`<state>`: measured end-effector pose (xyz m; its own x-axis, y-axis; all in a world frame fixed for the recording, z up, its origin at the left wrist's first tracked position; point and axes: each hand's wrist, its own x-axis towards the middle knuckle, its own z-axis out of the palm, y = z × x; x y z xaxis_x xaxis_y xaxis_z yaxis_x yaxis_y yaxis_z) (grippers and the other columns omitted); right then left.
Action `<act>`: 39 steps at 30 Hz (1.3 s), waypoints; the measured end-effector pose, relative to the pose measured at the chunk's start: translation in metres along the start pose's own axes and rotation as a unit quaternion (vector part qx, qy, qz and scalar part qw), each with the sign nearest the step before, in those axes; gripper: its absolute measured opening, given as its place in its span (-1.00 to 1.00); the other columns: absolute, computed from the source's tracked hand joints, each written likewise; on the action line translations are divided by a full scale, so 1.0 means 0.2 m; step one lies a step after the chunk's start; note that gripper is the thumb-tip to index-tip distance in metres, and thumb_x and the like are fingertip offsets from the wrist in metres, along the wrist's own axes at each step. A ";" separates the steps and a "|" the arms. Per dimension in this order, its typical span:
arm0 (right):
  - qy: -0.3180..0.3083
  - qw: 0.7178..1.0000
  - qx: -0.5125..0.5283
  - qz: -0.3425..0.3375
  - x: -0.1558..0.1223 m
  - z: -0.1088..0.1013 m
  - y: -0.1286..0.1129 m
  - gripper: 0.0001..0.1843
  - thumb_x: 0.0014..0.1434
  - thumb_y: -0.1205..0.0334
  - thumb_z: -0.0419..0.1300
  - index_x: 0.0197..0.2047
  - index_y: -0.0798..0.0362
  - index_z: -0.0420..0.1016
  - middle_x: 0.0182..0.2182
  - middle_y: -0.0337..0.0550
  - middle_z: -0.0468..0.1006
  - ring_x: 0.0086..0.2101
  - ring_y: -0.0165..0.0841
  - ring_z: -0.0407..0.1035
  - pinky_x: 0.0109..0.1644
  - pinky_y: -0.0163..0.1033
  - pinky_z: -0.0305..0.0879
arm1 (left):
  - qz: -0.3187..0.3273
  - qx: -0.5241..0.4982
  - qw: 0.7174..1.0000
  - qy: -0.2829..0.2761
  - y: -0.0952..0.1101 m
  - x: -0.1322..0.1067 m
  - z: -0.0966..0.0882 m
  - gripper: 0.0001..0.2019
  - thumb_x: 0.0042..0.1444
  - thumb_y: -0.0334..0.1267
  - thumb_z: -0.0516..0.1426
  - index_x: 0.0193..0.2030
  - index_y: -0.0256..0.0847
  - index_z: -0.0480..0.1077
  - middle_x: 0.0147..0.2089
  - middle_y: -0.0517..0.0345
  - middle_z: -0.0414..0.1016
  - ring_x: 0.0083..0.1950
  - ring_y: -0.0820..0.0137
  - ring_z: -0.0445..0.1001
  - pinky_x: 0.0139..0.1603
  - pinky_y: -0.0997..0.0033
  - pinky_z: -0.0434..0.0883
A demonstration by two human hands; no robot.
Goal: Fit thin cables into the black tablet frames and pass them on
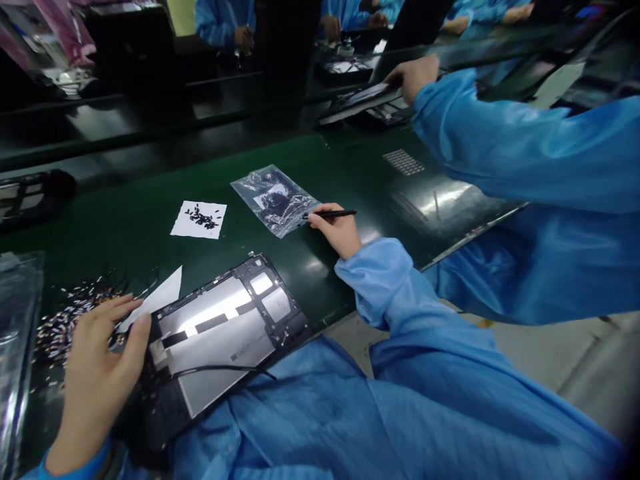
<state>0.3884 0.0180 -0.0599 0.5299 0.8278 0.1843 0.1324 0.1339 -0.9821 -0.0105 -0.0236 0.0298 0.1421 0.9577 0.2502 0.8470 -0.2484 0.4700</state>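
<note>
An opened tablet chassis (220, 333) with silver shielding lies at the table's near edge, partly over my lap. My left hand (100, 367) rests on its left end, fingers spread flat along the frame. My right hand (340, 230) is farther out on the green table, fingers pinched around thin black tweezers (333, 214). The tweezers' tips touch a clear plastic bag (275, 199) holding small dark parts.
A white paper (199, 219) carries several tiny black screws. Small shiny bits (65, 320) are scattered at the left. A co-worker's blue sleeve (525, 153) reaches across at the right, the hand (415, 77) on a tray. More people sit at the back.
</note>
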 end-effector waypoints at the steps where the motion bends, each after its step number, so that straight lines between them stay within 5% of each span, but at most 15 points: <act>1: 0.004 1.000 -0.019 -0.012 0.01 0.00 0.01 -0.57 -0.16 -0.04 0.45 -0.29 -0.01 0.45 -0.39 -0.31 0.55 -0.40 -0.42 0.45 -0.18 -0.18 0.46 | 0.021 -0.001 0.999 -0.024 0.02 0.02 0.01 -0.72 0.19 0.07 -0.01 -0.10 0.03 0.36 0.07 0.10 0.41 0.26 0.03 0.33 0.35 -0.13 0.23; 4: 0.003 0.996 -0.083 -0.042 0.04 0.01 0.04 -0.62 -0.06 -0.04 0.38 -0.26 -0.01 0.44 -0.38 -0.30 0.55 -0.38 -0.38 0.45 -0.15 -0.14 0.42 | 0.110 0.000 0.986 -0.125 0.10 0.10 0.07 -0.60 0.23 0.06 -0.02 0.04 -0.12 0.36 0.18 -0.07 0.35 0.28 0.04 0.32 0.29 -0.09 0.33; 9: -0.011 0.992 -0.117 -0.055 0.04 0.01 0.04 -0.62 -0.05 -0.11 0.35 -0.31 -0.01 0.45 -0.41 -0.28 0.54 -0.39 -0.36 0.42 -0.15 -0.13 0.39 | 0.271 0.032 0.915 -0.298 0.38 0.32 0.29 -0.51 0.29 0.00 -0.04 0.26 -0.16 0.29 0.42 -0.17 0.08 0.45 0.00 0.05 0.36 -0.12 0.21; 12: -0.024 0.987 -0.136 -0.077 0.02 0.02 0.02 -0.63 -0.01 -0.13 0.32 -0.31 -0.01 0.48 -0.38 -0.25 0.55 -0.34 -0.33 0.43 -0.12 -0.14 0.39 | 0.304 0.066 0.893 -0.323 0.60 0.43 0.49 -0.53 0.32 -0.04 -0.04 0.31 -0.11 0.25 0.49 -0.15 -0.06 0.50 -0.05 -0.09 0.40 -0.21 0.07; 16: -0.033 0.984 -0.151 -0.090 0.00 0.02 0.00 -0.71 0.05 -0.07 0.29 -0.31 -0.01 0.54 -0.31 -0.21 0.61 -0.24 -0.28 0.48 -0.02 -0.12 0.40 | 0.274 0.112 0.908 -0.297 0.76 0.50 0.69 -0.55 0.35 -0.11 -0.06 0.33 -0.09 0.23 0.51 -0.10 -0.09 0.51 -0.07 -0.17 0.35 -0.47 -0.07; 22: -0.011 0.983 -0.171 -0.072 0.03 0.07 0.00 -0.81 0.10 0.11 0.28 -0.23 -0.02 0.60 -0.19 -0.17 0.65 -0.11 -0.26 0.52 0.07 -0.14 0.39 | 0.268 0.113 0.915 -0.279 0.74 0.49 0.74 -0.48 0.37 -0.15 -0.12 0.39 -0.35 0.07 0.45 -0.18 0.07 0.48 0.06 0.00 0.39 -0.28 0.06; 28: -0.024 0.980 -0.188 -0.060 0.06 0.15 -0.05 -0.89 0.08 0.18 0.31 -0.30 -0.01 0.61 -0.25 -0.19 0.66 -0.16 -0.26 0.54 0.03 -0.16 0.39 | 0.290 0.117 0.909 -0.276 0.72 0.49 0.72 -0.56 0.37 -0.16 -0.11 0.28 -0.29 0.24 0.44 -0.17 0.10 0.47 0.01 0.03 0.36 -0.32 0.07; 34: -0.039 0.983 -0.168 -0.065 0.01 0.11 -0.06 -0.88 0.11 0.14 0.28 -0.36 0.01 0.58 -0.34 -0.21 0.64 -0.22 -0.29 0.53 -0.02 -0.18 0.41 | 0.306 0.117 0.902 -0.282 0.71 0.49 0.72 -0.60 0.37 -0.17 -0.10 0.21 -0.24 0.33 0.44 -0.17 0.10 0.47 -0.04 0.02 0.35 -0.35 0.06; 39: -0.121 0.978 -0.146 -0.087 0.00 0.10 -0.05 -0.86 0.09 0.10 0.30 -0.34 -0.02 0.57 -0.31 -0.23 0.61 -0.20 -0.31 0.50 0.03 -0.17 0.37 | 0.309 0.115 0.902 -0.279 0.70 0.49 0.72 -0.62 0.36 -0.22 -0.11 0.19 -0.23 0.35 0.44 -0.17 0.10 0.47 -0.02 0.02 0.35 -0.36 0.07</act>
<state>0.3706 0.0266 -0.0505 0.2685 0.9160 0.2980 0.4543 0.1524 -0.8777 0.1962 0.0553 -0.0017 0.8047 0.5868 -0.0904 0.5927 -0.7847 0.1815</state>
